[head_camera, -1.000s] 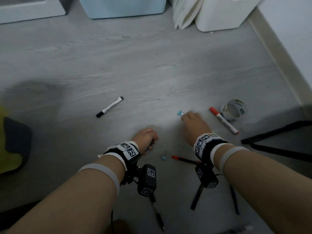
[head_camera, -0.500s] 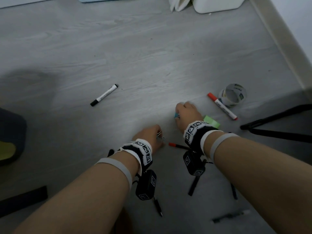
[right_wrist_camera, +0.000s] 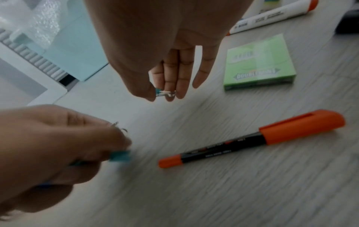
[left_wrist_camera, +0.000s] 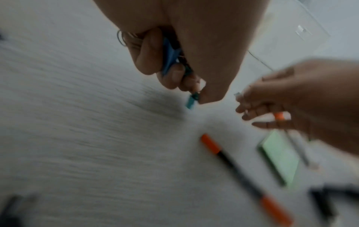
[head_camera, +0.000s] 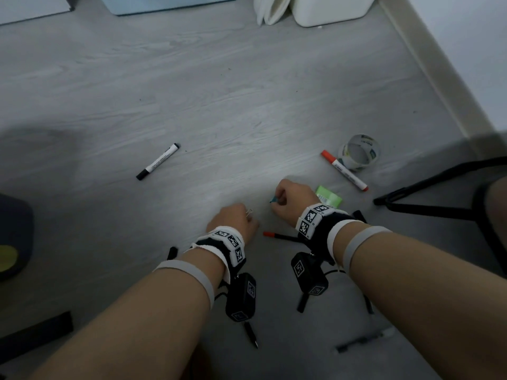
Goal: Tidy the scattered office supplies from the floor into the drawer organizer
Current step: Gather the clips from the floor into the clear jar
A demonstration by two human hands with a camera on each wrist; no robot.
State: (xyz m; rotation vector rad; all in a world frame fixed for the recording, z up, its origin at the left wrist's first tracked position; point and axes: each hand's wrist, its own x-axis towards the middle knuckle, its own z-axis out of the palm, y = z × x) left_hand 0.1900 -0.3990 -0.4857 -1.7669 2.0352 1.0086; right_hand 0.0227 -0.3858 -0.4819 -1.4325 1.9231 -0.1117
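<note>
Both hands are down low over the grey wood-look floor [head_camera: 247,111]. The left hand [head_camera: 233,219] is curled into a fist around a few small teal binder clips [left_wrist_camera: 191,100], one teal body poking out below the fingers and a silver wire loop sticking out the top. The right hand [head_camera: 292,197] pinches another small teal binder clip [right_wrist_camera: 165,93] between thumb and fingertips, other fingers hanging fairly straight.

Between the two wrists an orange-capped black highlighter pen [right_wrist_camera: 252,138] lies flat on the floor. Just right of the right hand sits a green rectangular gum pack [right_wrist_camera: 259,63], partly hidden by the wrist in the head view. Further right there's a white whiteboard marker with an orange-red cap [head_camera: 344,170] lying right beside a clear roll of packing tape [head_camera: 359,152] that stands on its edge. Way off to the left, well apart from all that, is a white whiteboard marker with a black cap [head_camera: 158,161].

A black pen [head_camera: 251,334] lies below the left wrist camera and a dark pen [head_camera: 362,340] lower right. A pale blue bin [head_camera: 164,2] and a white plastic container [head_camera: 329,9] are at the top; can't see any drawer organizer for sure
</note>
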